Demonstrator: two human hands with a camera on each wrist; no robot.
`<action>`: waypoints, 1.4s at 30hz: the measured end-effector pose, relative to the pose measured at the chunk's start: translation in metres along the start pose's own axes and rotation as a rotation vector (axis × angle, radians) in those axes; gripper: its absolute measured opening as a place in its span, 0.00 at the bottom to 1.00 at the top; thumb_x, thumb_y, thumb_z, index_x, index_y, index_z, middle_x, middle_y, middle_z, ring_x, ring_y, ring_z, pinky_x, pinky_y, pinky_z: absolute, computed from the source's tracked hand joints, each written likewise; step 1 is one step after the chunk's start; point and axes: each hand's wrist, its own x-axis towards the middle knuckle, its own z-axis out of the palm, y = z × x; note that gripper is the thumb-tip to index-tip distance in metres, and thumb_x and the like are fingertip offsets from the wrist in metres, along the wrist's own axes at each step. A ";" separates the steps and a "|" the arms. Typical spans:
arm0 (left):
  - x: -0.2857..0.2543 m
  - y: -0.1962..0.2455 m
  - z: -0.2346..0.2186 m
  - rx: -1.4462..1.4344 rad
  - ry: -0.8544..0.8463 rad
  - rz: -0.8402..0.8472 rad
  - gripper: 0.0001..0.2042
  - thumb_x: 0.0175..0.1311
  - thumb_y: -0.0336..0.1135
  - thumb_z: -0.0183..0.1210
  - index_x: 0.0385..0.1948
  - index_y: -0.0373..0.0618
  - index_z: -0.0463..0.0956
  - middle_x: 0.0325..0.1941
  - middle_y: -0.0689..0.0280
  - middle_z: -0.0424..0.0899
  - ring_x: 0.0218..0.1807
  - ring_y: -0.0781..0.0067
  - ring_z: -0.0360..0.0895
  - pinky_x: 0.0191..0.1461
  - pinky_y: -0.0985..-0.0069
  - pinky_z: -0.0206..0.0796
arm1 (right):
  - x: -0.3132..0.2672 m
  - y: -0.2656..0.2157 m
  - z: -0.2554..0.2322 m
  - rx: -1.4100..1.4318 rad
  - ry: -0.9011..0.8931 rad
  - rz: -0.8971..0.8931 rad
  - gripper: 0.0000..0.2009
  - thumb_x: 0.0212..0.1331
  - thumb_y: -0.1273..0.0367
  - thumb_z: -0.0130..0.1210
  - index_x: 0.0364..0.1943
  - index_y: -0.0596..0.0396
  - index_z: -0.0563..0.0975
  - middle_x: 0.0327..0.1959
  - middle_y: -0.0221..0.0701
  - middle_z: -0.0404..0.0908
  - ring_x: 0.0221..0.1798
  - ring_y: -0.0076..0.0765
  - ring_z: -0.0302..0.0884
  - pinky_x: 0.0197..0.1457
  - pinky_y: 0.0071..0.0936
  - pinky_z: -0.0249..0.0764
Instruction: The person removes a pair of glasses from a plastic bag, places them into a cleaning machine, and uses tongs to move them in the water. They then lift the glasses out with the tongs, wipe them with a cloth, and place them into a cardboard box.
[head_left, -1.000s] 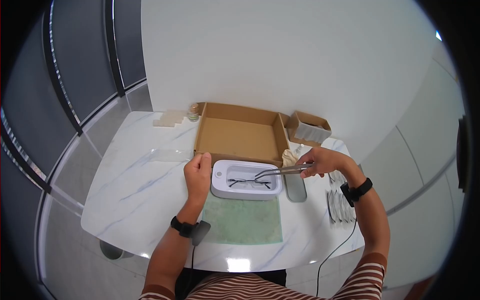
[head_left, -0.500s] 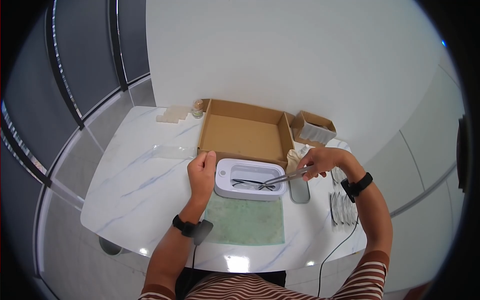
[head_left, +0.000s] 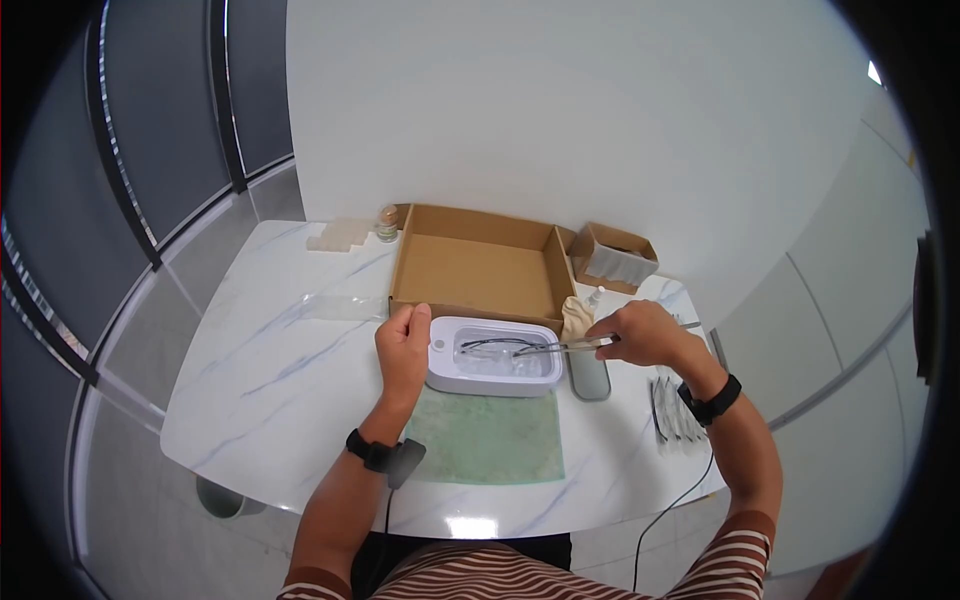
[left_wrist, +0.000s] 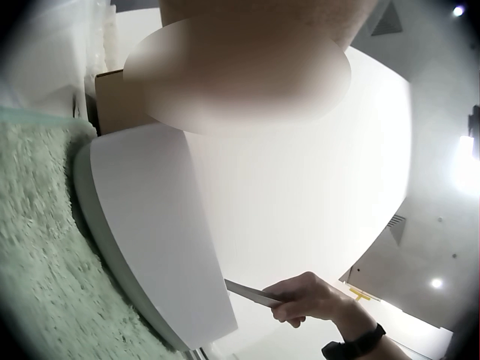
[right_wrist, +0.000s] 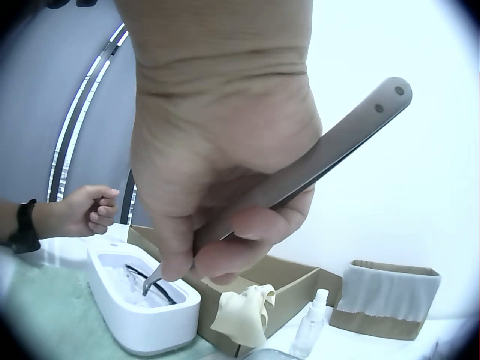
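Note:
My right hand (head_left: 642,333) holds long metal tweezers (right_wrist: 346,140) between thumb and fingers. Their bent tips reach down into the basin of a white ultrasonic cleaner (head_left: 490,386). Dark-rimmed eyeglasses (head_left: 484,341) are in that basin, with the tweezer tips at the frame. Clear liquid shows around them. Beside the cleaner's left end is my left hand (head_left: 404,352), raised with its fingers curled in and nothing in its grip. The right wrist view shows this left hand (right_wrist: 88,212) apart from the cleaner.
A green cloth (head_left: 487,440) lies in front of the cleaner. Behind stands an open cardboard box (head_left: 480,265); a smaller box (head_left: 612,262) sits back right. Near the right hand are a spray bottle (right_wrist: 308,328), a cream cloth (right_wrist: 241,315), a grey tray (head_left: 590,380) and several packets (head_left: 674,412).
The tweezers have gone lower into the basin, and the eyeglasses have shifted and tilted, their upper edge nearer the far wall. My left hand has stayed beside the cleaner.

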 end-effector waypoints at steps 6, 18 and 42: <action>-0.003 0.003 0.003 -0.006 -0.008 0.014 0.21 0.75 0.35 0.55 0.17 0.42 0.62 0.16 0.75 0.63 0.22 0.86 0.56 0.25 0.78 0.50 | -0.020 -0.016 0.009 -0.028 0.041 0.042 0.17 0.54 0.59 0.69 0.49 0.42 0.87 0.31 0.39 0.87 0.38 0.48 0.84 0.45 0.42 0.78; -0.002 0.004 0.001 0.014 -0.006 0.004 0.21 0.75 0.36 0.55 0.17 0.42 0.61 0.16 0.74 0.63 0.23 0.86 0.56 0.26 0.77 0.50 | -0.026 0.003 0.013 0.181 0.103 0.093 0.20 0.54 0.59 0.71 0.50 0.50 0.86 0.33 0.42 0.87 0.41 0.51 0.84 0.47 0.42 0.78; -0.002 0.000 0.000 -0.003 -0.006 -0.001 0.21 0.75 0.35 0.55 0.17 0.43 0.62 0.16 0.74 0.63 0.23 0.87 0.57 0.25 0.77 0.50 | 0.005 0.010 0.000 0.484 -0.289 0.241 0.21 0.59 0.57 0.69 0.52 0.54 0.84 0.27 0.29 0.83 0.21 0.24 0.78 0.26 0.25 0.75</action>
